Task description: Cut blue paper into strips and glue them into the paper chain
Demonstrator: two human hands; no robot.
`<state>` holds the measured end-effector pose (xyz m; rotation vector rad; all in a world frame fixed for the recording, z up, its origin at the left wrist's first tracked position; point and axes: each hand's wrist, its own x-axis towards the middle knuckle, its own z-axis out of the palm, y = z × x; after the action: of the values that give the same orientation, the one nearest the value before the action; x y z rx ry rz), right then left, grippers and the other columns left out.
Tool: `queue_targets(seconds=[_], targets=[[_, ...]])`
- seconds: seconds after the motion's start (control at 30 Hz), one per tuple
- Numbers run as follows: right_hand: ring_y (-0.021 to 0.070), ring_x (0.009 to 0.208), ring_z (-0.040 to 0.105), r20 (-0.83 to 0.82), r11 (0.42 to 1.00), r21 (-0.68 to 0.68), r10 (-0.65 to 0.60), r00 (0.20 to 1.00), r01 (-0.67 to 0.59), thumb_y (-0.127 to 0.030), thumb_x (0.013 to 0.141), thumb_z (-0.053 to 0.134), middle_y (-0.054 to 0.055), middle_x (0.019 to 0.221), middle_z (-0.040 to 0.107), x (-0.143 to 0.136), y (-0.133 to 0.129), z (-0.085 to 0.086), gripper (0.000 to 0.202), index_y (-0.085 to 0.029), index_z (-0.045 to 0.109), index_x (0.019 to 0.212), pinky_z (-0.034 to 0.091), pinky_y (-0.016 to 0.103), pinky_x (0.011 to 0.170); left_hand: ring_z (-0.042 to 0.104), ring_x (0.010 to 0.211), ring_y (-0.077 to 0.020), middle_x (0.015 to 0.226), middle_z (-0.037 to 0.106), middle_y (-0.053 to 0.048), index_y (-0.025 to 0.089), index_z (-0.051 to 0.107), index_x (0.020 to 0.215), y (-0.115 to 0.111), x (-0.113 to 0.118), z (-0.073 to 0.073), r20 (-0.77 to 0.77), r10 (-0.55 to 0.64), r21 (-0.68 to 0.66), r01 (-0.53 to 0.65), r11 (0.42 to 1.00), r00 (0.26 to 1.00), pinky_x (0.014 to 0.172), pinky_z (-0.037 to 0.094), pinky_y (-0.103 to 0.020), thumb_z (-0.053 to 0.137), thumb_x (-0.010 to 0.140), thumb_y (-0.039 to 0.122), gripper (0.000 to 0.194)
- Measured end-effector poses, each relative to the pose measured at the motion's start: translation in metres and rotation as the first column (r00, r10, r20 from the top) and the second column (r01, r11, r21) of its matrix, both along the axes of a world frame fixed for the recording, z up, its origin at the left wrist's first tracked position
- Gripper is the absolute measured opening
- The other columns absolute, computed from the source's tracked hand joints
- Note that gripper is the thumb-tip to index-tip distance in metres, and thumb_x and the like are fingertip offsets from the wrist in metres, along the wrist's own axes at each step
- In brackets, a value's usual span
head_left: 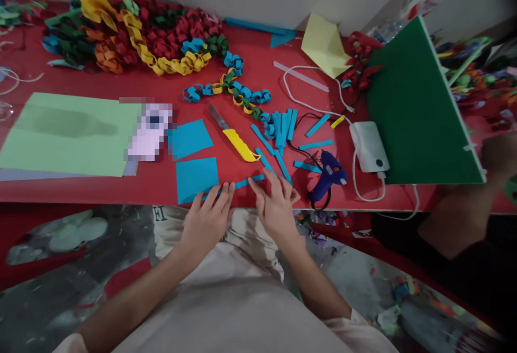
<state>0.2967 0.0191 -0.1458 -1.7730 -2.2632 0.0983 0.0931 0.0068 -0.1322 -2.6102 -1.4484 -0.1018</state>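
Both hands rest at the red table's front edge, over a narrow blue paper strip (242, 182) lying flat. My left hand (208, 217) is open, its fingers stretched out over the near corner of a blue paper square (196, 178) and the strip's left end. My right hand (278, 205) is also open, one fingertip touching the strip and the other fingers spread towards loose blue strips (283, 167). Whether either hand pinches the strip is hidden. Beyond them lies a yellow-handled knife (240, 145), its blade pointing away. A second blue square (191, 138) lies left of it.
A blue glue gun (328, 175) and a white power bank (368, 145) with cables lie right, before an upright green board (420, 110). Paper chains (173, 35) pile up at the back. Green sheets (72, 132) lie left. Another person's arm (464, 213) is at far right.
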Motion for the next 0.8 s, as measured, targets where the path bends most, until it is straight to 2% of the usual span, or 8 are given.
queue_targets(seconds=[0.1,0.23,0.37,0.43,0.57,0.67,0.8], targets=[[0.0321,0.130,0.044,-0.045,0.997,0.032,-0.064,0.997,0.066,-0.027,0.108,0.039,0.010,0.153,0.049,0.005,0.001,-0.002,0.041,-0.031,0.068,0.137,0.037,0.047,0.094,0.059,0.125,-0.0293,0.144,0.063,-0.013,0.007,0.052,0.149,-0.001,0.001,0.004,0.024,0.013,-0.032,-0.012,0.999,1.000,0.094,0.044,-0.046,0.046,0.105,0.026,0.048],[0.0303,0.130,0.045,-0.092,0.998,0.048,-0.045,0.995,0.050,-0.025,0.108,0.039,0.011,0.148,0.054,0.005,0.002,-0.006,0.040,-0.027,0.069,0.134,0.040,0.048,0.098,0.056,0.130,-0.0302,0.144,0.062,-0.016,0.005,0.053,0.147,0.005,0.013,0.009,0.045,0.029,-0.081,-0.026,0.996,0.999,0.098,0.043,-0.047,0.043,0.106,0.032,0.050],[0.0291,0.131,0.044,-0.131,0.999,0.025,-0.035,0.991,0.039,-0.024,0.108,0.040,0.010,0.149,0.053,0.006,0.004,-0.006,0.040,-0.026,0.069,0.135,0.041,0.049,0.104,0.050,0.136,-0.0268,0.151,0.056,-0.011,0.010,0.051,0.149,0.018,0.030,0.006,0.062,-0.027,-0.116,0.034,0.993,0.998,0.104,0.042,-0.047,0.038,0.108,0.035,0.051],[0.0291,0.132,0.043,-0.131,0.999,0.011,-0.035,0.991,0.036,-0.024,0.108,0.039,0.010,0.150,0.052,0.007,0.004,-0.005,0.040,-0.026,0.068,0.135,0.041,0.050,0.106,0.050,0.135,-0.0260,0.152,0.056,-0.010,0.011,0.049,0.151,0.021,0.031,0.004,0.049,-0.046,-0.113,0.051,0.992,0.998,0.104,0.042,-0.046,0.037,0.108,0.035,0.051],[0.0302,0.133,0.044,-0.100,0.999,-0.003,-0.050,0.994,0.050,-0.025,0.107,0.040,0.010,0.151,0.051,0.008,0.003,-0.005,0.040,-0.029,0.068,0.136,0.043,0.050,0.101,0.054,0.131,-0.0258,0.148,0.060,-0.011,0.012,0.052,0.149,0.016,0.010,0.008,-0.008,-0.067,-0.076,0.066,0.995,0.998,0.097,0.043,-0.045,0.038,0.109,0.034,0.048],[0.0298,0.131,0.047,-0.103,0.997,0.040,-0.067,0.992,0.072,-0.024,0.107,0.041,0.010,0.149,0.054,0.006,0.002,-0.007,0.039,-0.029,0.069,0.134,0.042,0.049,0.101,0.057,0.125,-0.0255,0.142,0.064,-0.012,0.009,0.055,0.146,0.006,-0.009,0.015,-0.046,-0.068,-0.048,0.065,0.997,0.997,0.094,0.042,-0.045,0.042,0.108,0.031,0.046],[0.0279,0.127,0.049,-0.126,0.986,0.115,-0.107,0.986,0.122,-0.022,0.107,0.042,0.009,0.146,0.059,0.003,0.002,-0.012,0.038,-0.026,0.072,0.131,0.043,0.045,0.099,0.058,0.123,-0.0258,0.138,0.066,-0.013,0.009,0.058,0.142,0.000,-0.015,0.018,-0.042,-0.063,-0.022,0.063,0.998,0.997,0.092,0.041,-0.044,0.044,0.107,0.029,0.043]])
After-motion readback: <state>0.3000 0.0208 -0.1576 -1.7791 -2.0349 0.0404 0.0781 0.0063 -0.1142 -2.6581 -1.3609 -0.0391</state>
